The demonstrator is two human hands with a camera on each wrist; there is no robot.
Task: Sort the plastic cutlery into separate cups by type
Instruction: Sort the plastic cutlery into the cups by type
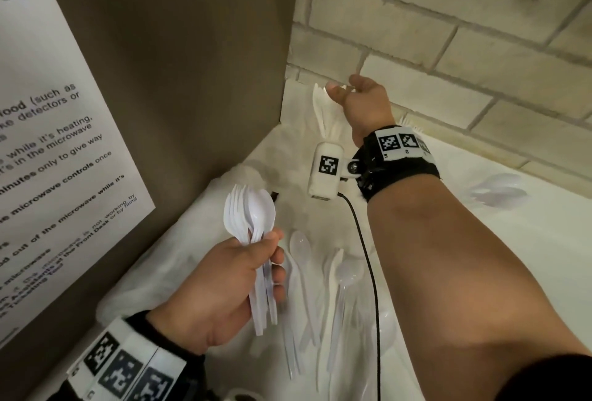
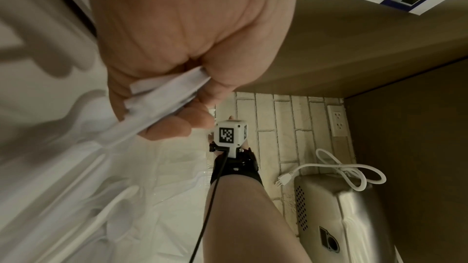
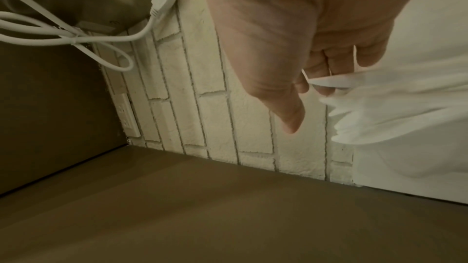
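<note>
A brown side panel (image 1: 179,64) with a printed notice (image 1: 48,144) bounds the left edge of the counter (image 1: 499,240); a white brick wall (image 1: 448,32) bounds the rear edge. In the left wrist view a metal appliance (image 2: 354,217) stands against the wall with a coiled white power cord (image 2: 354,171) on top and a wall outlet (image 2: 338,121) above it. A black cable (image 1: 368,256) from the right wrist camera crosses over the loose cutlery.

No cup can be made out in any view.

Left hand (image 1: 221,295): grip closed around a bunch of white plastic spoons (image 1: 253,218), bowls upward, above the counter's left edge. Right hand (image 1: 362,96): at the rear left corner, fingers pinching a white utensil (image 3: 336,81) beside white forks (image 1: 320,109); its type cannot be told. More loose spoons (image 1: 301,243) lie near the front edge, between the two arms
</note>
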